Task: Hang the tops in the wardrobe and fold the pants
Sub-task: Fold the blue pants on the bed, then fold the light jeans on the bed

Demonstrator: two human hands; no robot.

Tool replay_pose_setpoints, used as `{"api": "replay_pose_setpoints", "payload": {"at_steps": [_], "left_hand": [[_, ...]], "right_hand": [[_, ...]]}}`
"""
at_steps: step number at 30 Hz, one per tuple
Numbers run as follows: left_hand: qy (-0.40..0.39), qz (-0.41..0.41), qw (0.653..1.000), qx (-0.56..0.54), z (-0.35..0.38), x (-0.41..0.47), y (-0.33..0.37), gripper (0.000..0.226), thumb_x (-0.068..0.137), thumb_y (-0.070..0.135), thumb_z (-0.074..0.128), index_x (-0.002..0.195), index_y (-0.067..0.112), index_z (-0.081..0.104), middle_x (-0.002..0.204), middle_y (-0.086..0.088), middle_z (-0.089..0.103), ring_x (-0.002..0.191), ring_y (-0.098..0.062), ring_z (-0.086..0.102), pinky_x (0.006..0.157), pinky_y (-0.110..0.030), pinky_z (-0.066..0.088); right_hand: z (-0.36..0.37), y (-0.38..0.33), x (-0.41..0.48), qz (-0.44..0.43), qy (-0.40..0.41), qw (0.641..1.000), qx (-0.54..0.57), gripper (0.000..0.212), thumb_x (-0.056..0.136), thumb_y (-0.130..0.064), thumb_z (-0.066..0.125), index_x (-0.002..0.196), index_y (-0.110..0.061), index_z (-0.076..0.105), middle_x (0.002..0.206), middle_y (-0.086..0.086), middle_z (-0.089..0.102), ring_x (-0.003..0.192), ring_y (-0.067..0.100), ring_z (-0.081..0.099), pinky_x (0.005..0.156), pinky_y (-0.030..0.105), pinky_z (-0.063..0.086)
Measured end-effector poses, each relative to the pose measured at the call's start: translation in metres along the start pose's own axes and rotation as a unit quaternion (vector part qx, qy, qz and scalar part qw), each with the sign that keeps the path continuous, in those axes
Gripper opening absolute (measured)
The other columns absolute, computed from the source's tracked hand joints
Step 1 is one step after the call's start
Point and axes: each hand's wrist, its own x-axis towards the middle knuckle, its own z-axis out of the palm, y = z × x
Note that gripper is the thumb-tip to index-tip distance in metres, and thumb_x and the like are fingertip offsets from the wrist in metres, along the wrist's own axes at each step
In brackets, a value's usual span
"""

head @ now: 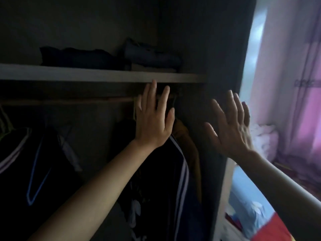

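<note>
The left hand [153, 119] is raised inside the wardrobe [191, 40] with fingers spread and nothing gripped; its fingertips reach the hanging rail [69, 101] and the underside edge of the shelf [104, 75]. The right hand [231, 126] is held at the 3 o'clock side of the left hand, likewise spread and empty, in front of the dark side panel [217, 66] of the wardrobe. The two hands are apart.

The hung tops are located below the left hand. A dark top with pale stripes [166, 180] hangs at 6 o'clock from the left palm, directly under the wrist. A brown top [187, 140] hangs just beside it at 4 o'clock, between the striped top and the side panel. A further dark top with a blue-edged neckline [38, 167] hangs at 8 o'clock, well apart from the hand. Whether the left hand touches a hanger cannot be determined; the area is dim.

Folded dark garments [111, 56] lie on the shelf at 11 o'clock from the left hand.

A bare stretch of rail is seen between the left-side top and the striped top. At 3 o'clock, beyond the panel edge, a pink curtain [286, 84] is lit.
</note>
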Motion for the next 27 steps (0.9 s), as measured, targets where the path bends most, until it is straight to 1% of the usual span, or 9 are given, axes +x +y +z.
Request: {"api": "replay_pose_setpoints", "payload": {"at_steps": [4, 8, 10, 14, 19, 21, 23, 25, 27], "left_hand": [[-0.065, 0.018, 0.998, -0.008, 0.018, -0.037, 0.069, 0.062, 0.099, 0.042, 0.04, 0.152, 0.014, 0.027, 0.161, -0.019, 0.015, 0.149, -0.032, 0.012, 0.115, -0.056, 0.019], [-0.087, 0.04, 0.994, -0.06, 0.043, -0.061, 0.202, 0.064, 0.098, 0.044, 0.039, 0.153, 0.014, 0.026, 0.161, -0.019, 0.014, 0.149, -0.033, 0.011, 0.115, -0.057, 0.018], [-0.102, 0.064, 0.987, -0.102, 0.057, -0.073, 0.288, 0.064, 0.098, 0.046, 0.038, 0.154, 0.015, 0.026, 0.161, -0.018, 0.013, 0.15, -0.032, 0.011, 0.115, -0.057, 0.018], [-0.144, 0.091, 0.967, -0.188, 0.081, -0.101, 0.453, 0.064, 0.099, 0.046, 0.036, 0.154, 0.017, 0.024, 0.161, -0.018, 0.012, 0.15, -0.032, 0.009, 0.115, -0.057, 0.017], [-0.205, 0.16, 0.927, -0.27, 0.109, -0.139, 0.599, 0.066, 0.099, 0.047, 0.038, 0.155, 0.015, 0.022, 0.162, -0.018, 0.006, 0.15, -0.032, 0.004, 0.113, -0.062, 0.018], [-0.221, 0.193, 0.908, -0.3, 0.123, -0.157, 0.644, 0.066, 0.099, 0.047, 0.038, 0.154, 0.013, 0.023, 0.162, -0.019, 0.006, 0.15, -0.033, 0.006, 0.112, -0.063, 0.019], [-0.226, 0.225, 0.891, -0.323, 0.141, -0.172, 0.684, 0.067, 0.099, 0.047, 0.039, 0.154, 0.012, 0.024, 0.162, -0.019, 0.006, 0.15, -0.033, 0.007, 0.112, -0.063, 0.019], [-0.232, 0.242, 0.878, -0.343, 0.164, -0.178, 0.722, 0.067, 0.099, 0.047, 0.04, 0.154, 0.012, 0.025, 0.162, -0.019, 0.006, 0.15, -0.033, 0.007, 0.114, -0.062, 0.017], [-0.248, 0.243, 0.868, -0.355, 0.191, -0.175, 0.759, 0.067, 0.099, 0.048, 0.039, 0.154, 0.012, 0.025, 0.162, -0.019, 0.007, 0.15, -0.033, 0.006, 0.115, -0.061, 0.016]], "right_hand": [[-0.051, 0.07, -0.081, 0.017, -0.039, 0.997, -0.057, 0.064, 0.098, -0.048, 0.045, 0.152, -0.015, 0.035, 0.162, 0.023, 0.012, 0.15, 0.038, 0.014, 0.119, 0.056, 0.017], [-0.136, 0.164, -0.18, 0.098, -0.116, 0.98, -0.131, 0.071, 0.095, -0.049, 0.044, 0.154, -0.014, 0.028, 0.162, 0.023, 0.007, 0.15, 0.038, 0.012, 0.121, 0.053, 0.015], [-0.189, 0.211, -0.234, 0.129, -0.148, 0.966, -0.17, 0.073, 0.095, -0.05, 0.044, 0.155, -0.013, 0.026, 0.163, 0.022, 0.005, 0.151, 0.037, 0.01, 0.121, 0.053, 0.014], [-0.3, 0.298, -0.334, 0.192, -0.183, 0.932, -0.246, 0.073, 0.095, -0.05, 0.042, 0.156, -0.013, 0.024, 0.164, 0.02, 0.002, 0.151, 0.037, 0.008, 0.121, 0.051, 0.011], [-0.413, 0.373, -0.433, 0.287, -0.212, 0.871, -0.337, 0.075, 0.097, -0.051, 0.039, 0.157, -0.01, 0.017, 0.163, 0.024, 0.0, 0.151, 0.038, 0.006, 0.118, 0.056, 0.017], [-0.44, 0.395, -0.462, 0.314, -0.226, 0.85, -0.358, 0.077, 0.097, -0.049, 0.044, 0.157, -0.01, 0.016, 0.162, 0.024, 0.0, 0.151, 0.039, 0.005, 0.118, 0.057, 0.017], [-0.453, 0.414, -0.486, 0.353, -0.232, 0.83, -0.364, 0.079, 0.095, -0.045, 0.053, 0.156, -0.01, 0.018, 0.162, 0.026, 0.002, 0.15, 0.041, 0.008, 0.117, 0.056, 0.017], [-0.458, 0.435, -0.505, 0.38, -0.243, 0.811, -0.372, 0.081, 0.091, -0.043, 0.059, 0.156, -0.009, 0.022, 0.161, 0.027, 0.007, 0.148, 0.043, 0.013, 0.116, 0.057, 0.018], [-0.46, 0.461, -0.519, 0.386, -0.269, 0.797, -0.378, 0.083, 0.09, -0.043, 0.06, 0.156, -0.011, 0.022, 0.161, 0.026, 0.007, 0.148, 0.042, 0.014, 0.116, 0.057, 0.016]]}}
